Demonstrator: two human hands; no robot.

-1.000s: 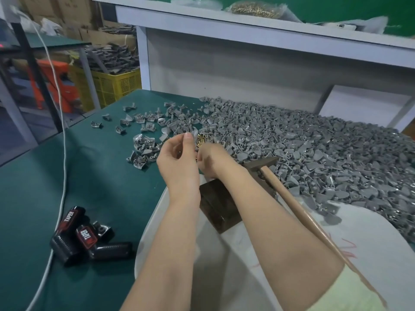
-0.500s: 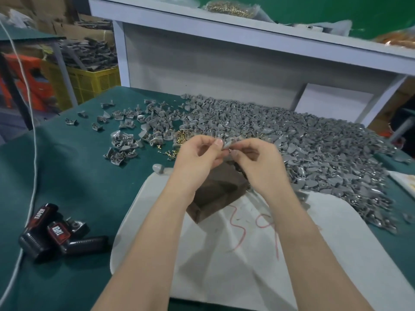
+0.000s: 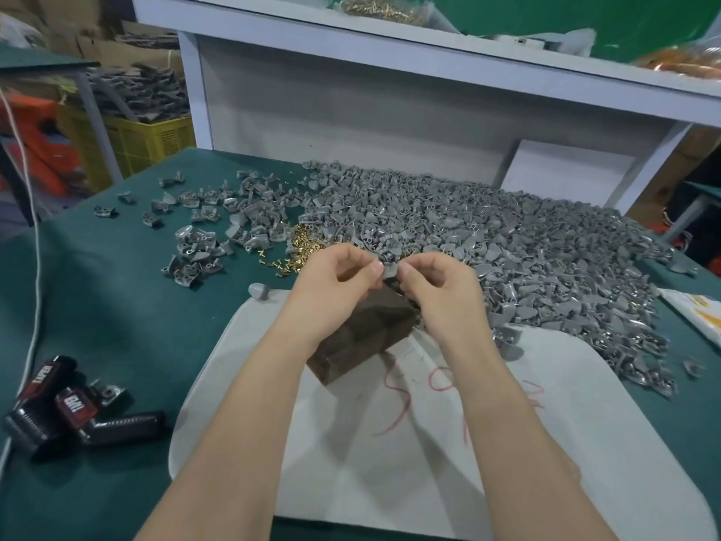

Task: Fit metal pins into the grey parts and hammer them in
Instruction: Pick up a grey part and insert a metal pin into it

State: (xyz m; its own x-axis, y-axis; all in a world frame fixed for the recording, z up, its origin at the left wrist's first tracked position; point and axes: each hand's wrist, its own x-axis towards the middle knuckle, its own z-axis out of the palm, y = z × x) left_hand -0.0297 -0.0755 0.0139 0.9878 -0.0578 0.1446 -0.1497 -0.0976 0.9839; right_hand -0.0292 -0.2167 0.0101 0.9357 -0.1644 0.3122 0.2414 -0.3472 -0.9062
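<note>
My left hand (image 3: 335, 279) and my right hand (image 3: 437, 285) meet above a dark brown block (image 3: 363, 337), fingertips together. Between them they pinch one small grey part (image 3: 389, 270); any pin in it is too small to make out. A large heap of grey parts (image 3: 487, 244) spreads behind and to the right. A small pile of brass pins (image 3: 302, 244) lies just left of my left hand. No hammer shows in the frame.
The block sits on a white sheet (image 3: 448, 423) marked with red scribble, laid on the green table (image 3: 97, 306). A smaller group of grey parts (image 3: 195, 255) lies at the left. Black tools (image 3: 66, 415) and a white cable (image 3: 33, 306) lie at the near left. A white shelf (image 3: 390, 44) stands behind.
A second ago the hands were over the pins with a hammer lying by the block. Both hands have since come together on a grey part above the block, and the hammer is out of sight.
</note>
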